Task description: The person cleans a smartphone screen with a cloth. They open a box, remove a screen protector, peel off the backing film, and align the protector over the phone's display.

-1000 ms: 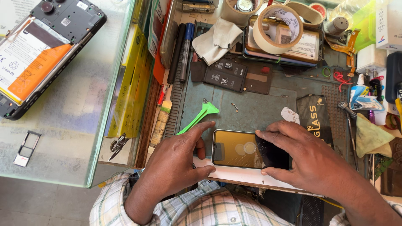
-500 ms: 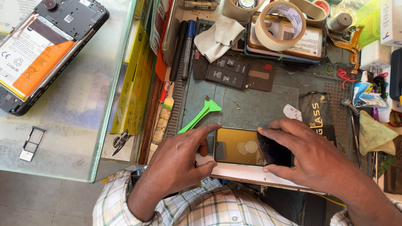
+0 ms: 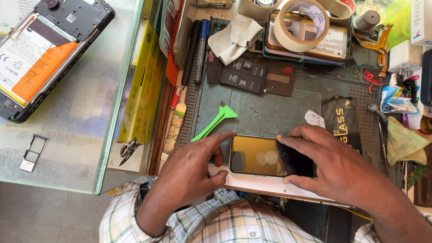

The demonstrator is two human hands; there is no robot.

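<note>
While both hands are pressing on the phone (image 3: 265, 156), almost nothing is shifting against the frames just before: the view is only drifting slightly, and the phone is staying flat at the near edge of the mat (image 3: 270, 112), so this is looking like steady hold-and-press work, not a lift. Glass counter (image 3: 76, 112) is sitting to the left, carrying an opened phone (image 3: 49, 49) with its back off and a SIM tray (image 3: 32, 153) nearer the edge. Left hand (image 3: 191, 173) is lying loosely curled, forefinger stretched along the phone's top-left corner, thumb at its left side, gripping nothing. Right hand (image 3: 335, 168) is lying spread, fingers flat over the screen's right half, thumb at the lower edge, closed on nothing. Tape roll (image 3: 300, 23) is resting on a box at the back, grey cloth (image 3: 234, 38) beside it. Black packet (image 3: 346, 121) is lying just right of the fingers. Green pry tool (image 3: 215, 120) is lying untouched just beyond the left forefinger.
</note>
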